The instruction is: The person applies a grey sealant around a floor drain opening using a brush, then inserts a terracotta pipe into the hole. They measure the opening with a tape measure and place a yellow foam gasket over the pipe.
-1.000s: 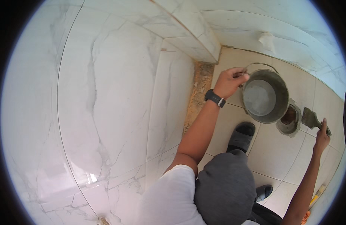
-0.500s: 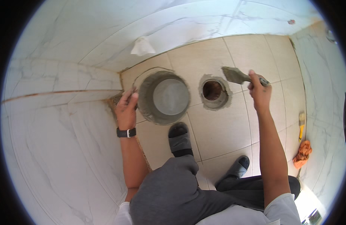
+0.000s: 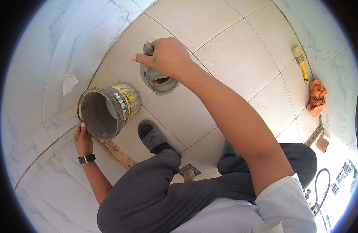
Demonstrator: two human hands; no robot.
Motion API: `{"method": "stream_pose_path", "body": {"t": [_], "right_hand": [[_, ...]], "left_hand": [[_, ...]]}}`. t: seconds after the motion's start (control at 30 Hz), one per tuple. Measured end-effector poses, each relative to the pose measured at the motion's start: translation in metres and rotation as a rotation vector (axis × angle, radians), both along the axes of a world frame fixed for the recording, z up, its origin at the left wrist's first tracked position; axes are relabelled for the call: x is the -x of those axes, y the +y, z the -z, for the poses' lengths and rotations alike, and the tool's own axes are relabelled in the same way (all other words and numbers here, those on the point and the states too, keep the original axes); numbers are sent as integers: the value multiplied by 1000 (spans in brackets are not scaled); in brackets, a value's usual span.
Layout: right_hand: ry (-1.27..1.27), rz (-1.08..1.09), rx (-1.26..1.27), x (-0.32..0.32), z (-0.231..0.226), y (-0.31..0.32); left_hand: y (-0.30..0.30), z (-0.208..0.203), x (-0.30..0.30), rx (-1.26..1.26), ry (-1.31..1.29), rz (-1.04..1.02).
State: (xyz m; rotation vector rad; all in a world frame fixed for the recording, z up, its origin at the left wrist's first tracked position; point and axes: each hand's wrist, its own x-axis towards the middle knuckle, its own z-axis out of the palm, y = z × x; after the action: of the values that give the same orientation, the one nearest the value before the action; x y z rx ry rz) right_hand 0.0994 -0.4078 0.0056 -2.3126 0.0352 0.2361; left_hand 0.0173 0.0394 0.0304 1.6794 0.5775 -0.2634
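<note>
Where L hand meets bucket: 7 o'clk, finger grip unclear
R hand: pinching brush over hole, 11 o'clk

White short-sleeved shirt, dark grey trousers, black watchband, black sock, grey sandal

Left fingers are curled, left forearm behind them; right fingers are clenched, right forearm slanting back rightward.
</note>
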Motion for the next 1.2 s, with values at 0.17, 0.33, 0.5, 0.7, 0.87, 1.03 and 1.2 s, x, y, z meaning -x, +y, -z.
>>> {"method": "stream_pose_path", "body": {"t": [0.17,0.33,0.5,0.7,0.87,1.03,1.2], "right_hand": [[-61,263,-101,-2,15,-15],[-4,485,-279,9,39,-39],[133,546,-300,17,54,-55],[89,438,-317,19,57,-47],[144,260,-347,22,52,-34],[209,169,-411,31,59,-24],[199,205,-437,36,69,-30]], "left_hand": [[6,-4,-3,-38,35,26],[4,-5,-2,75,27,13],[-2,-5,-1,89,-5,22],[-5,-14,-4,-30,46,24],[-8,-28,-10,-151,130,30],[-11,-29,-11,-149,139,9],[-14,-30,-7,-117,104,50]]}}
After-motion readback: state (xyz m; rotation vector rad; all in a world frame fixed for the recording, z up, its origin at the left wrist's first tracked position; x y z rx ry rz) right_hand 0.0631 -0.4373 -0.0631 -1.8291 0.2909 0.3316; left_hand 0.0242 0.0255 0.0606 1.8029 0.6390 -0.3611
